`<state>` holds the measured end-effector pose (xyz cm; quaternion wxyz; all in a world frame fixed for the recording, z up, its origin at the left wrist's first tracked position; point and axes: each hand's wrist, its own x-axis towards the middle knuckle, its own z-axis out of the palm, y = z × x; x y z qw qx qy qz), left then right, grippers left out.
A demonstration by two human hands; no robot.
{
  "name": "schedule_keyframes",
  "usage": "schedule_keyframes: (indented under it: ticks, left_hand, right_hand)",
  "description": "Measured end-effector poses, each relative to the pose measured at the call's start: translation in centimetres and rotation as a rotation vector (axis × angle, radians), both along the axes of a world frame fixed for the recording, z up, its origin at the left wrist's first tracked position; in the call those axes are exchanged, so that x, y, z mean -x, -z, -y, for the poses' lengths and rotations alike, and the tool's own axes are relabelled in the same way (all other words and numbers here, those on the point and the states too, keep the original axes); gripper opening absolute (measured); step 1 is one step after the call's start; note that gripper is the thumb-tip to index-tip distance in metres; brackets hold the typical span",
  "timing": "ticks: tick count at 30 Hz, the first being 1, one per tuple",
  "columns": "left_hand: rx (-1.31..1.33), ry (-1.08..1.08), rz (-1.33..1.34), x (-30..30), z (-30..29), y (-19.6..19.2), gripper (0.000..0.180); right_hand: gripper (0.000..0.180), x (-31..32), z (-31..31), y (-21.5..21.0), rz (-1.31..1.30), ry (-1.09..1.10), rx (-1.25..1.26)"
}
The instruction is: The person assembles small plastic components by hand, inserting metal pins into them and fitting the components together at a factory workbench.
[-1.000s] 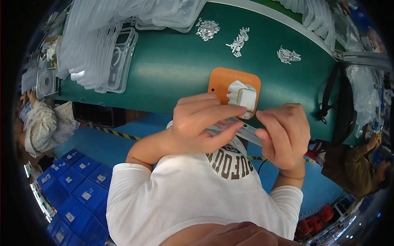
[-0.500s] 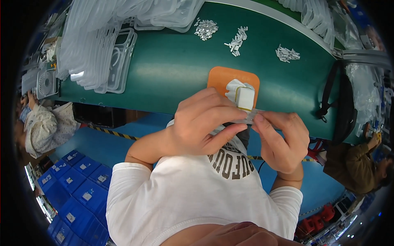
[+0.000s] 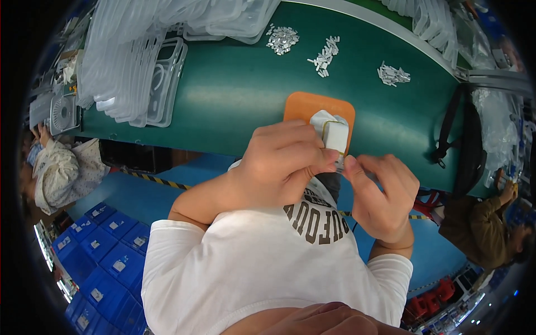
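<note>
The left hand (image 3: 285, 167) covers most of a thin clear part. Small silver pieces (image 3: 393, 74) on the table (three heaps) are too tiny to identify.

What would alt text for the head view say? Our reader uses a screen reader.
Two bare hands, left hand and right hand, meet over a small white block above an orange mat on a green table. Clear plastic cases are stacked left; small metal parts lie beyond.

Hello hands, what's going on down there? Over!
Left hand and right hand both pinch a small clear piece. White block on orange pad behind. Nothing blocking.
</note>
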<state>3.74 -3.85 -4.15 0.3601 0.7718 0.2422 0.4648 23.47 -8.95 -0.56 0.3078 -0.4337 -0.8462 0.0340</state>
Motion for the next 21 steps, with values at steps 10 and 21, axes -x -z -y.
schedule_keyframes:
  ticks: [10, 21]
  left_hand:
    - [0.127, -0.111, 0.328, -0.1, 0.6, 0.5, 0.013]
    - [-0.059, 0.240, 0.363, 0.8, -2.0, 1.3, 0.025]
  right_hand:
    - [0.022, 1.5, 0.9, -0.6, -0.315, 0.024, 0.132]
    - [0.006, 2.3, -0.4, -1.7, -0.848, -0.057, 0.891]
